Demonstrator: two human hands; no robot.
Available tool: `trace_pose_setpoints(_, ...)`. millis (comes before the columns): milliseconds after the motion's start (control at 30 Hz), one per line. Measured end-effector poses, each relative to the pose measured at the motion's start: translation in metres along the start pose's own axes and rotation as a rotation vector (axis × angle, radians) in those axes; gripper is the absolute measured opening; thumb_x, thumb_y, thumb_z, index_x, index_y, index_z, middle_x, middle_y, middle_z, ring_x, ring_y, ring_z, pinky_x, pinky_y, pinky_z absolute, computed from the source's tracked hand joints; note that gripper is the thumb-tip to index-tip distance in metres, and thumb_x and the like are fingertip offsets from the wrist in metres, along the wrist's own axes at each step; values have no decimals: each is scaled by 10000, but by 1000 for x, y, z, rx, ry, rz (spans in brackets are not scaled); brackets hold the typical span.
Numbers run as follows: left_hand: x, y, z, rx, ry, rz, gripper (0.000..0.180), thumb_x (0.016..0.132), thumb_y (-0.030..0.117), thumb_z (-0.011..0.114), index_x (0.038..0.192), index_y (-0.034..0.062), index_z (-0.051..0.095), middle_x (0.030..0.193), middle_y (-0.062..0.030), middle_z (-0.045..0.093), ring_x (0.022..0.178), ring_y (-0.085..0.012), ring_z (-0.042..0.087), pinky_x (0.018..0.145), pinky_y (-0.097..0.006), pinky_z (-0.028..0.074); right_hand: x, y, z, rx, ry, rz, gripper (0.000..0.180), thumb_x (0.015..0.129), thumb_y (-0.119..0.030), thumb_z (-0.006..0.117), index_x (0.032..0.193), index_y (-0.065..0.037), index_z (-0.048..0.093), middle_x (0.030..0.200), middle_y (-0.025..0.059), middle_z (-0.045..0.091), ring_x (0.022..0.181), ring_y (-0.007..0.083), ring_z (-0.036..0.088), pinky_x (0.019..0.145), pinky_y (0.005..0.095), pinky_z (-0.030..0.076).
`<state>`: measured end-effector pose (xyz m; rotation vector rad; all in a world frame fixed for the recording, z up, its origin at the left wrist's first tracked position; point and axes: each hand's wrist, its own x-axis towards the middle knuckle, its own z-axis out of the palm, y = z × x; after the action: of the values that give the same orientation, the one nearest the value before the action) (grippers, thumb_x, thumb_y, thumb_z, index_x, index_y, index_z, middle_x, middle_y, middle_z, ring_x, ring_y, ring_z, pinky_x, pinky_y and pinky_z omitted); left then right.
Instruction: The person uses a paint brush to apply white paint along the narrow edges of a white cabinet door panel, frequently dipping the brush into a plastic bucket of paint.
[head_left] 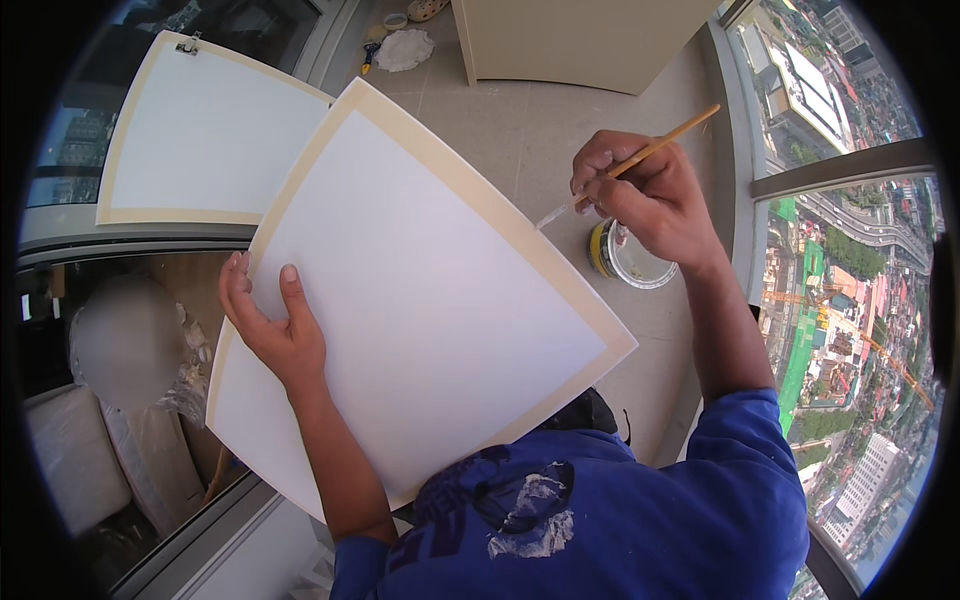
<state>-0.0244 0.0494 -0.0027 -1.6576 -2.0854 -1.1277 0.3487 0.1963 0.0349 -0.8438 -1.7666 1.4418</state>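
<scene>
The left hand [275, 325] grips the near left edge of a white panel [420, 300] with a cream border, thumb lying flat on its face and fingers curled behind it, holding it tilted above the floor [520, 130]. The right hand [645, 195] is closed around a thin wooden-handled brush [640, 155], just off the panel's far right edge with the brush tip almost touching that edge. A small open paint tin [625, 255] sits on the floor under that hand, and a second white panel [195, 135] leans beyond the held panel's far left corner.
</scene>
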Motion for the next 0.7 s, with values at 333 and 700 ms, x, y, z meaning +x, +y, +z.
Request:
trace_pose_setpoints(333,0,0,2,-13,9,-3,447,1020,195,705,1401,11,559,1459,-142,556,1340,-286,526,1107,-435,420,8,8,8,10,60,-59,101,875,-64,590,871,20,646,811,58,665,770,136,647,743,288,528)
trace_pose_setpoints(700,0,0,1,-6,2,3,449,1024,208,702,1402,11,559,1455,-144,559,1339,-288,530,1104,-435,420,-4,1,-1,-21,-3,-21,99,857,-79,599,844,17,619,782,56,636,735,134,609,700,301,493)
